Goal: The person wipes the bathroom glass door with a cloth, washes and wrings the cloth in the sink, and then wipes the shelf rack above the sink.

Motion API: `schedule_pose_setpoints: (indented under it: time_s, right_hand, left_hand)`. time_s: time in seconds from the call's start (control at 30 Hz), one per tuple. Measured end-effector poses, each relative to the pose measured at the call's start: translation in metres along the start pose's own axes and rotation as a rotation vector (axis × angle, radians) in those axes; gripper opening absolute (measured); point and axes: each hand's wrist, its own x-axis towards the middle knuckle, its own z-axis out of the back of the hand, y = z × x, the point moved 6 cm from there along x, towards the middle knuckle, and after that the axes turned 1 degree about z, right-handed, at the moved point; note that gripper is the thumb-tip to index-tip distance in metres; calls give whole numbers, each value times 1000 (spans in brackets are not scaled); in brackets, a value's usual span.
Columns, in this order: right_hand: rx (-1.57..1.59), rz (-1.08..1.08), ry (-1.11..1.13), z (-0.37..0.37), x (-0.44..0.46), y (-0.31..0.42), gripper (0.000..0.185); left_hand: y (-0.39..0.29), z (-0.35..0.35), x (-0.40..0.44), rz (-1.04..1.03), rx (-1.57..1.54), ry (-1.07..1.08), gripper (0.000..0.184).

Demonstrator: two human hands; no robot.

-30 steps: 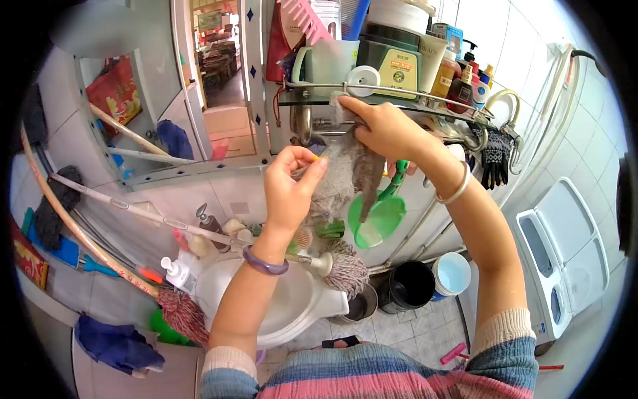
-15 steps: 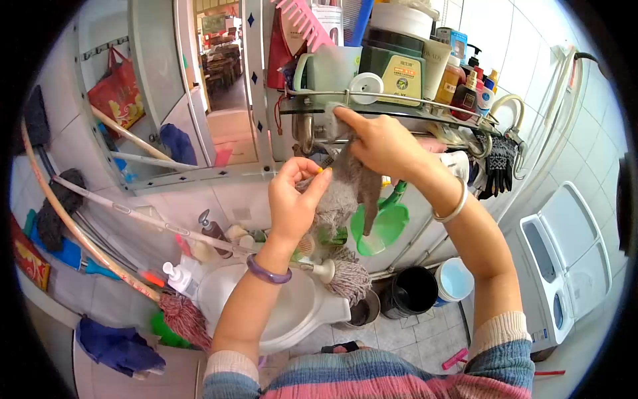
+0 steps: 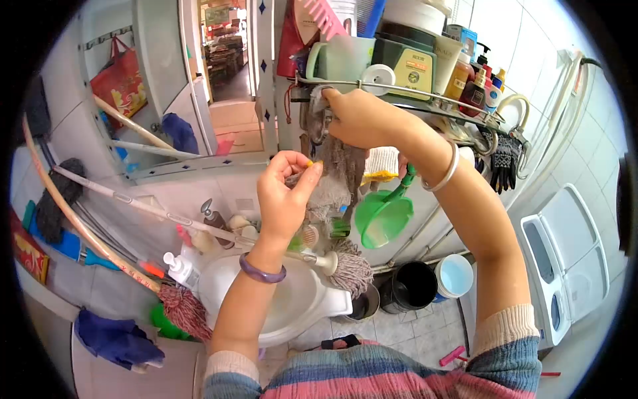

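My right hand (image 3: pixel 362 118) is closed on the top of a worn grey cloth (image 3: pixel 335 189), just under the front rail of the glass shelf (image 3: pixel 399 100). The cloth hangs down in ragged folds. Lower and to its left, my left hand (image 3: pixel 282 199) pinches a small yellow thing (image 3: pixel 310 163) between thumb and forefinger; its kind is too small to make out. A white knitted piece with a yellow edge (image 3: pixel 381 165) hangs behind my right forearm. Close by it is a green plastic scoop (image 3: pixel 383 219).
Bottles, a mug (image 3: pixel 342 58) and a pink comb (image 3: pixel 323 16) crowd the shelf. Below are a white washbasin (image 3: pixel 292 306), a mop head (image 3: pixel 351 274), a black bucket (image 3: pixel 410 286) and a white bucket (image 3: pixel 455 276). A washing machine (image 3: pixel 565 259) stands at right with its lid raised.
My right hand has shifted left along the rail with the top of the grey cloth. The white knitted piece with the yellow edge now shows more. My left hand keeps its pinch.
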Motion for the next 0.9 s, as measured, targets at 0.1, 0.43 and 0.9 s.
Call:
schedule_pose_setpoints:
  time_s: [0.1,0.43,0.9]
  right_hand:
    - [40,41,-35,5,4,2,37]
    - [221,44,-145,-6,-8,-20,59]
    - [163,-138,-93,13,-74,-64,57]
  left_hand:
    - [4,8,0,3,-10,-27,13]
    - [5,-11,1,10,-33,11,9]
    - [15,-56,1,-36,-2,109,13]
